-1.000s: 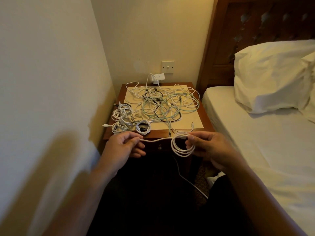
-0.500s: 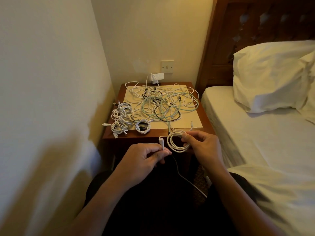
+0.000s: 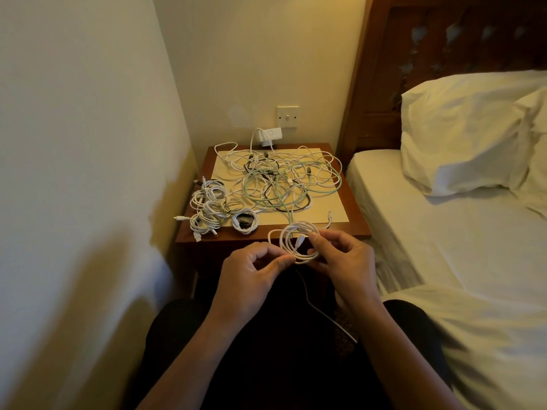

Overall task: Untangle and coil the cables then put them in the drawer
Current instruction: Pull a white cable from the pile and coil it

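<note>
Left hand (image 3: 251, 279) nearer right hand (image 3: 344, 261), seemingly one coil (image 3: 299, 241).

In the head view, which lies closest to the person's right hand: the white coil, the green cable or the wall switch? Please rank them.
1. White coil, pinched in the right hand itself.
2. Green cable, tangled on the nightstand ahead.
3. Wall switch, on the wall behind the nightstand.

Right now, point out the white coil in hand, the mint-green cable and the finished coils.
white coil (image 3: 285, 244), head view, its left arc.
mint-green cable (image 3: 338, 186), head view, its right curve.
finished coils (image 3: 210, 202), head view, middle of pile.
</note>
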Tool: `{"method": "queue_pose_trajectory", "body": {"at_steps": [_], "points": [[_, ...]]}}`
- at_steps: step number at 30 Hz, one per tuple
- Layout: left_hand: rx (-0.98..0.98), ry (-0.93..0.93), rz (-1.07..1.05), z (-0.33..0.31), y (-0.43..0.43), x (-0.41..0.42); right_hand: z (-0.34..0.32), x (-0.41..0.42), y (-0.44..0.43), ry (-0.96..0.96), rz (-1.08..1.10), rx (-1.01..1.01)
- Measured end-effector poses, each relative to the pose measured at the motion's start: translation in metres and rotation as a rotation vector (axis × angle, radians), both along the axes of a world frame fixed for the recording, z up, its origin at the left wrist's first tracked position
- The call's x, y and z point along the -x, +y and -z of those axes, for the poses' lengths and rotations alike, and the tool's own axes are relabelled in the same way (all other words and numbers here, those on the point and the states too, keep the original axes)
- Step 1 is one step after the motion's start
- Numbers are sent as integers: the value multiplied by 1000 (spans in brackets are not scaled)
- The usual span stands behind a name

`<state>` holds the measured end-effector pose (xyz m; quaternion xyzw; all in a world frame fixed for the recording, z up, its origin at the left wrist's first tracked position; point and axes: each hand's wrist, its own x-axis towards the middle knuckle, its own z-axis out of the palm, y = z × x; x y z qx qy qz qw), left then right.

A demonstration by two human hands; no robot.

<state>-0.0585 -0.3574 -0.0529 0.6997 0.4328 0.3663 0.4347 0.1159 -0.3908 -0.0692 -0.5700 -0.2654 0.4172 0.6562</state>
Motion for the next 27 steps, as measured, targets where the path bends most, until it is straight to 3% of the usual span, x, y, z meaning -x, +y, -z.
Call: {"method": "queue_pose_trajectory", "body": {"at_steps": [6, 11, 18, 22, 27], "points": [[10, 28, -97, 4, 0, -5, -2, 10, -4, 84, -1, -26], [197, -4, -163, 4, 5, -8, -6, 12, -7, 184, -79, -11], [564, -274, -117, 2, 17, -5, -5, 13, -13, 132, -211, -6], [520, -206, -62, 3, 15, -7, -3, 17, -15, 98, -215, -10], [606, -173, -67, 7, 19, -10, 1, 19, -15, 47, -150, -4]]}}
